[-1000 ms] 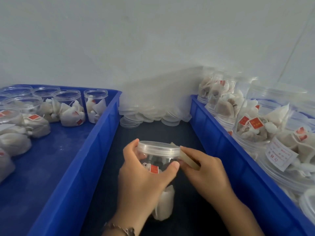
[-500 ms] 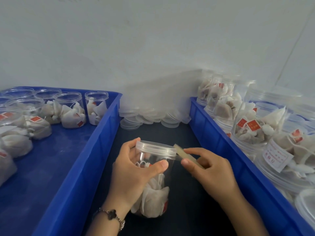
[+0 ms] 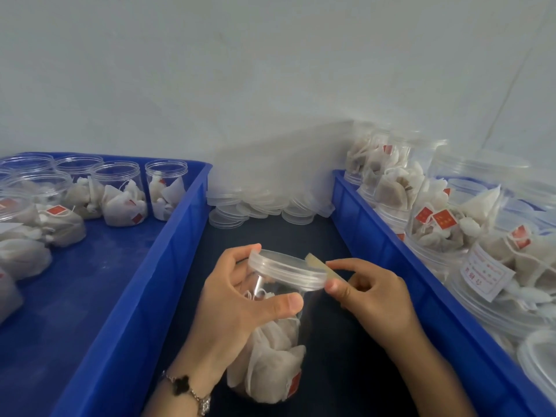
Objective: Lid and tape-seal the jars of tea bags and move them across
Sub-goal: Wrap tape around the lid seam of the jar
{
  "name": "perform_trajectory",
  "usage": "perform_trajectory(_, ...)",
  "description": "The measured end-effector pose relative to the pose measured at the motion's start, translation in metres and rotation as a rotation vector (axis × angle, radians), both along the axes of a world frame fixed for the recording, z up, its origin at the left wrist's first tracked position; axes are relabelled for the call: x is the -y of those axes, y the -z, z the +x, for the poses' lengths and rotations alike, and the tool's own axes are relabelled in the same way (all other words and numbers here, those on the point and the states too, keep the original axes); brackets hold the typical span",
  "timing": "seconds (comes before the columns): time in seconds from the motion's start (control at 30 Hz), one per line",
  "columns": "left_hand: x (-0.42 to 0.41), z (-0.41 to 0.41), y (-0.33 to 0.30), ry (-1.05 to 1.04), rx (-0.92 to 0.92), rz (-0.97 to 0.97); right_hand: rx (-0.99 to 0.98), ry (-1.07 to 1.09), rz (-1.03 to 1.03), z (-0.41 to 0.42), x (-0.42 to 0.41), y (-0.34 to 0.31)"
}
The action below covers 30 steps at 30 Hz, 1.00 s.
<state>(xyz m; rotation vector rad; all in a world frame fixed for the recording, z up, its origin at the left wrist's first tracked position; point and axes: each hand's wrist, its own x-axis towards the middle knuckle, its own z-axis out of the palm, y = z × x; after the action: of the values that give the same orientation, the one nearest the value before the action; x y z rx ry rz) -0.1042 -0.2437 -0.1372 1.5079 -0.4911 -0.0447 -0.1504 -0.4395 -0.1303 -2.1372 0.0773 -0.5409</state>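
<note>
A clear plastic jar [image 3: 272, 356] of white tea bags with red tags stands on the dark surface between two blue bins, a clear lid [image 3: 285, 270] on top. My left hand [image 3: 237, 308] grips the jar just under the lid, thumb in front. My right hand [image 3: 370, 293] pinches a short strip of yellowish tape [image 3: 322, 266] held against the lid's right edge.
The left blue bin [image 3: 126, 311] holds several open jars of tea bags [image 3: 120, 194]. The right blue bin [image 3: 421, 299] is packed with lidded jars [image 3: 445, 224]. A heap of loose clear lids [image 3: 258, 203] lies at the back by the white wall.
The view has come closer and the jar sits lower and more upright in my left hand. My right hand has drawn the tape strip along the lid's right edge.
</note>
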Motion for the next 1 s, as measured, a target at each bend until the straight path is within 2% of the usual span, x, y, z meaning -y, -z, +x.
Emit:
perform_trajectory(0.1, -0.006, 0.004, 0.000, 0.077, 0.025, 0.035, -0.095, -0.038, -0.032, 0.003, 0.003, 0.003)
perform_trajectory(0.3, -0.010, 0.006, 0.001, 0.171, -0.005, 0.144, -0.143, -0.054, -0.063, 0.003, 0.001, 0.008)
perform_trajectory(0.5, -0.005, 0.002, -0.001, 0.048, -0.030, 0.163, -0.116, 0.015, -0.101, 0.000, -0.004, 0.011)
perform_trajectory(0.63, -0.003, 0.003, -0.001, -0.177, 0.040, 0.262, -0.123, 0.053, -0.122, 0.002, -0.010, 0.011)
perform_trajectory(0.83, -0.005, -0.003, -0.004, -0.258, 0.007, 0.294, -0.139, 0.098, -0.224, -0.002, -0.020, 0.007)
perform_trajectory(1.0, 0.010, -0.011, 0.002, -0.340, 0.000, 0.421, -0.185, -0.013, -0.339, -0.007, -0.022, 0.001)
